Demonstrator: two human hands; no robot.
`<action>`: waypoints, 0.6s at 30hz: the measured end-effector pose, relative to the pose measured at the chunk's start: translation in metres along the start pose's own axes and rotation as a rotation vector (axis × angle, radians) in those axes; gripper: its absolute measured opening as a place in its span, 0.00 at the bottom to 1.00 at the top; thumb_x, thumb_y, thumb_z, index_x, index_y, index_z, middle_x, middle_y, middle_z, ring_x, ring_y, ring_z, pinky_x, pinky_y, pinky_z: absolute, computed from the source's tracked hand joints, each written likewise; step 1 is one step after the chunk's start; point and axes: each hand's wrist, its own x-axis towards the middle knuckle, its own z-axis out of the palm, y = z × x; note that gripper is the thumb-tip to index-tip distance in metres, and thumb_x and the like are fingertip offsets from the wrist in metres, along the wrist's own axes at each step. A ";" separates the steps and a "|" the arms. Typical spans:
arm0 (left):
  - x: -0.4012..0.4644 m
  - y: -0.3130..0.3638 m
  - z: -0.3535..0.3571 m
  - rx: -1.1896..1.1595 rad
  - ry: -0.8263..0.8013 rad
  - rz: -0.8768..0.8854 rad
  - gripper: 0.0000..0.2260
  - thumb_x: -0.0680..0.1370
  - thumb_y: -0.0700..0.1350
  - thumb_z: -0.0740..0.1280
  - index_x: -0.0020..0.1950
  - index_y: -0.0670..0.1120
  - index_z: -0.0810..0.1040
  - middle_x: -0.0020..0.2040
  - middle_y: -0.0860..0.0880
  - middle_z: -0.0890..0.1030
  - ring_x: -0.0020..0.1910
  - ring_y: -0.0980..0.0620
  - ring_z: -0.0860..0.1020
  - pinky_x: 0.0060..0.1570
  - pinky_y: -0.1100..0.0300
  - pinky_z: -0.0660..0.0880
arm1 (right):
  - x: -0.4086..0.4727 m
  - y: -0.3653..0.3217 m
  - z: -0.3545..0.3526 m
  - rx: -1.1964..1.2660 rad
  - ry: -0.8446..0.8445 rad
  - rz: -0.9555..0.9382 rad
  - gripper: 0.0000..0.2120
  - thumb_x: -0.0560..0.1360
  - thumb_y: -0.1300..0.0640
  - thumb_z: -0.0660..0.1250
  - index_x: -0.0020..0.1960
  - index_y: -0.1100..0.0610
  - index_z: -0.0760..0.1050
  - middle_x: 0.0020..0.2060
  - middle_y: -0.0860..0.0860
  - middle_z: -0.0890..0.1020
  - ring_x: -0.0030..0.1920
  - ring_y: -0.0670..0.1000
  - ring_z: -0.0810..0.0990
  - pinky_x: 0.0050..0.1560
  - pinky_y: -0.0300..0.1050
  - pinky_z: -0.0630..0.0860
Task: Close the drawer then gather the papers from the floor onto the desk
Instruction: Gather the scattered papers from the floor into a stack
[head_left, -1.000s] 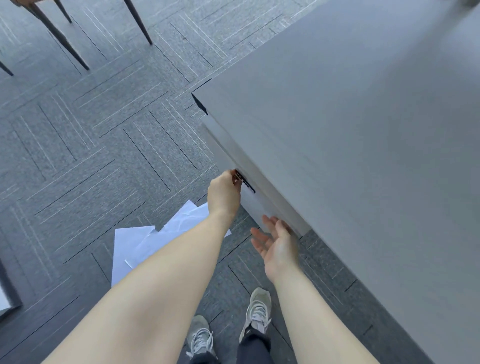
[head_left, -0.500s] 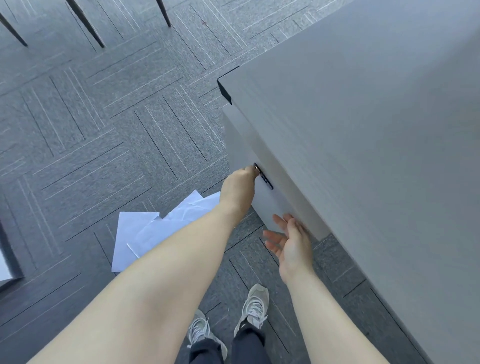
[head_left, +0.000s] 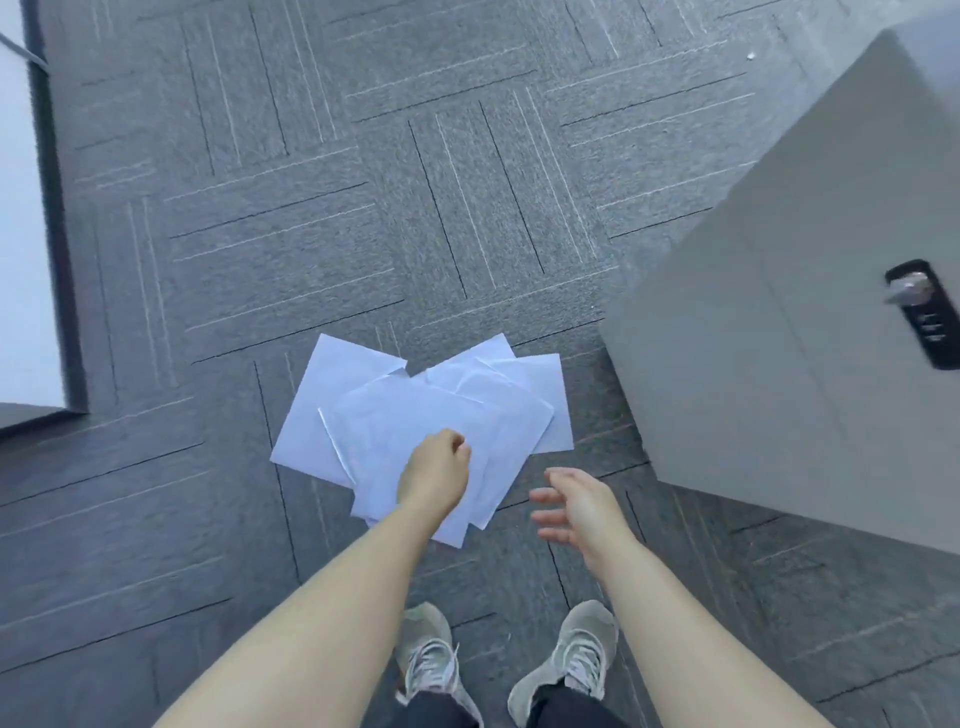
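Several white papers (head_left: 363, 395) lie overlapping in a loose pile on the grey carpet, straight ahead of my feet. My left hand (head_left: 435, 475) hovers over the near part of the pile with its fingers curled in; I see nothing gripped in it. My right hand (head_left: 576, 506) is just right of the pile, above bare carpet, with fingers spread and empty. The grey drawer front (head_left: 753, 364) fills the right side and looks shut flush. It carries a black lock (head_left: 924, 317) with a key in it.
A white panel with a dark edge (head_left: 21, 234) stands along the left side. My two grey shoes (head_left: 428, 654) are at the bottom, close to the pile. Carpet tiles (head_left: 415, 182) stretch beyond the papers.
My left hand has left the drawer lock and dropped over the papers. My right hand came away from the drawer front. The view has swung down and left, toward the floor.
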 end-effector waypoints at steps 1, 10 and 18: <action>0.019 -0.039 0.006 -0.012 0.014 -0.074 0.13 0.79 0.47 0.58 0.58 0.44 0.77 0.59 0.45 0.80 0.54 0.44 0.77 0.52 0.55 0.73 | 0.028 0.013 0.016 -0.052 -0.005 0.021 0.13 0.79 0.57 0.60 0.61 0.59 0.74 0.45 0.56 0.81 0.36 0.54 0.77 0.33 0.44 0.75; 0.186 -0.250 0.058 -0.264 0.219 -0.475 0.23 0.75 0.47 0.66 0.67 0.39 0.69 0.66 0.39 0.68 0.59 0.38 0.74 0.49 0.53 0.70 | 0.259 0.103 0.117 -0.369 0.166 0.021 0.19 0.75 0.57 0.66 0.60 0.70 0.71 0.40 0.61 0.75 0.44 0.55 0.70 0.52 0.60 0.77; 0.252 -0.278 0.082 -0.517 0.308 -0.478 0.23 0.68 0.52 0.73 0.55 0.39 0.76 0.52 0.45 0.81 0.48 0.43 0.78 0.44 0.56 0.72 | 0.324 0.122 0.182 -0.392 0.294 -0.109 0.17 0.70 0.56 0.71 0.55 0.65 0.77 0.49 0.64 0.82 0.50 0.62 0.81 0.53 0.54 0.78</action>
